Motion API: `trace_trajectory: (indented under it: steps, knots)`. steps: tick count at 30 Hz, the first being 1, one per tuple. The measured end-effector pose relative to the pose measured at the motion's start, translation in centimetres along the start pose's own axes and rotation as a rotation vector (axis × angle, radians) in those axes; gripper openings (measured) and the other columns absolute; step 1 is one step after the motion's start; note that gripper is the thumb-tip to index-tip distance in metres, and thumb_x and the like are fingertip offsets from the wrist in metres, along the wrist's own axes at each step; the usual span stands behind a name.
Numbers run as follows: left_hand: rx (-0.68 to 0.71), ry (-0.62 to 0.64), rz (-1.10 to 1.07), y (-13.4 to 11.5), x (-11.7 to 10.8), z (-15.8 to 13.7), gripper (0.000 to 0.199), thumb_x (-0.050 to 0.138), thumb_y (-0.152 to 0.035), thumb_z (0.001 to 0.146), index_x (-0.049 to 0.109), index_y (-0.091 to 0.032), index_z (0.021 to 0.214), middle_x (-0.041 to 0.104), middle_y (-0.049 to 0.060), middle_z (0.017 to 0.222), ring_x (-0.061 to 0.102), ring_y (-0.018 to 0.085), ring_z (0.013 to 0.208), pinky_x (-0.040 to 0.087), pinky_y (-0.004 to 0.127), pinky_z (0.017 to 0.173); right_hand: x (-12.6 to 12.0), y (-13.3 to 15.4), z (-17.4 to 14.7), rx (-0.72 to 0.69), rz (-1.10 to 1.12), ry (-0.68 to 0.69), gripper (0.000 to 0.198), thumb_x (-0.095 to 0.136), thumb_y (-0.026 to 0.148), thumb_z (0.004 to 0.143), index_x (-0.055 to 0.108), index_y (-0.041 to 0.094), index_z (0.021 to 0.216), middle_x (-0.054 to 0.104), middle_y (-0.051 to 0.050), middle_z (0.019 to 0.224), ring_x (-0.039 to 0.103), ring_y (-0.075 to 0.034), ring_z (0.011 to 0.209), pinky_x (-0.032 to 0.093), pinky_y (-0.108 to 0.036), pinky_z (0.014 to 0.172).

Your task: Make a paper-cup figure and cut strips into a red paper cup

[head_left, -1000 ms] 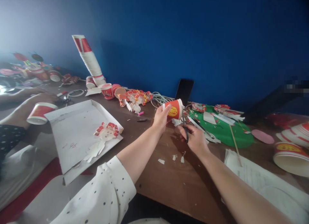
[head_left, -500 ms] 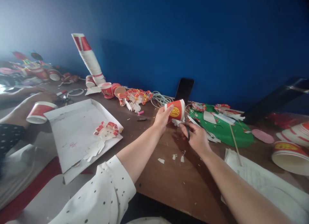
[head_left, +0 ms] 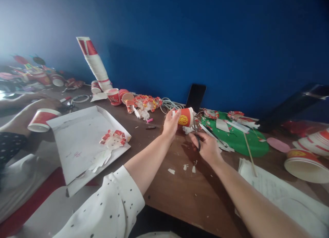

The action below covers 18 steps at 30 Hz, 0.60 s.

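Observation:
In the head view my left hand (head_left: 170, 124) grips a red paper cup (head_left: 184, 117) with a yellow emblem, held on its side above the table with its rim end to the right. My right hand (head_left: 207, 147) is closed around the dark handles of a pair of scissors (head_left: 197, 140). Their blades point up at the cup's right end; whether they touch its rim is hard to make out. Below both hands, white paper scraps (head_left: 185, 167) lie on the brown table (head_left: 169, 200).
Left, a white box lid (head_left: 77, 142) holds paper cutouts; beyond it another person's hand (head_left: 48, 103) is near a cup. A tall cup stack (head_left: 96, 65) leans by the blue wall. A phone (head_left: 196, 97), green sheet (head_left: 246, 145) and papers (head_left: 272, 186) lie right of centre.
The cup in my left hand has shifted slightly left and down. My right hand with the scissors has moved a little left, staying at the cup's right end.

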<state>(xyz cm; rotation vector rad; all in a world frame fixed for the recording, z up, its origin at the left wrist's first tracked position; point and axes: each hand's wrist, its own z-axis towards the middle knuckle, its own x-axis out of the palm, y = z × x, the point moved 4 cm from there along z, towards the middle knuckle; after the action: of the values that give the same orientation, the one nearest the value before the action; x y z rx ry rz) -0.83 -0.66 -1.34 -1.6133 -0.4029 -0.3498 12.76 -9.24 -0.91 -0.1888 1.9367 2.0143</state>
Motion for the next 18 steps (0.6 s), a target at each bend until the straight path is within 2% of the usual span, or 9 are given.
trace_trajectory:
  steps: [5, 11, 18]
  knots:
    - [0.049, 0.030, 0.012, 0.3, -0.1, 0.4, 0.050, 0.070, -0.046, 0.072, 0.059, -0.026, 0.116, 0.066, 0.004, 0.100, 0.064, 0.015, 0.085, 0.049, 0.027, 0.078, 0.0, -0.2, 0.1, 0.044, 0.040, -0.008, 0.042, 0.069, 0.056, 0.069, 0.069, 0.017, 0.084, 0.059, 0.001, 0.052, 0.054, -0.015, 0.044, 0.044, -0.025, 0.044]
    - [0.056, 0.077, 0.017, 0.5, 0.3, 0.3, 0.050, 0.069, -0.047, 0.073, 0.058, -0.025, 0.116, 0.068, 0.003, 0.088, 0.064, 0.015, 0.076, 0.050, 0.028, 0.074, -0.3, 0.5, 0.2, 0.049, 0.040, -0.042, 0.043, 0.070, 0.057, 0.067, 0.067, 0.016, 0.078, 0.058, 0.001, 0.052, 0.051, -0.013, 0.042, 0.044, -0.025, 0.044]
    - [0.055, 0.054, 0.046, 0.7, 0.1, 0.4, 0.050, 0.069, -0.048, 0.072, 0.060, -0.025, 0.115, 0.068, 0.004, 0.088, 0.065, 0.016, 0.077, 0.050, 0.029, 0.074, -0.5, 1.0, 0.0, -0.003, -0.041, -0.061, 0.043, 0.067, 0.059, 0.069, 0.067, 0.017, 0.074, 0.056, 0.001, 0.049, 0.052, -0.014, 0.041, 0.042, -0.025, 0.042]
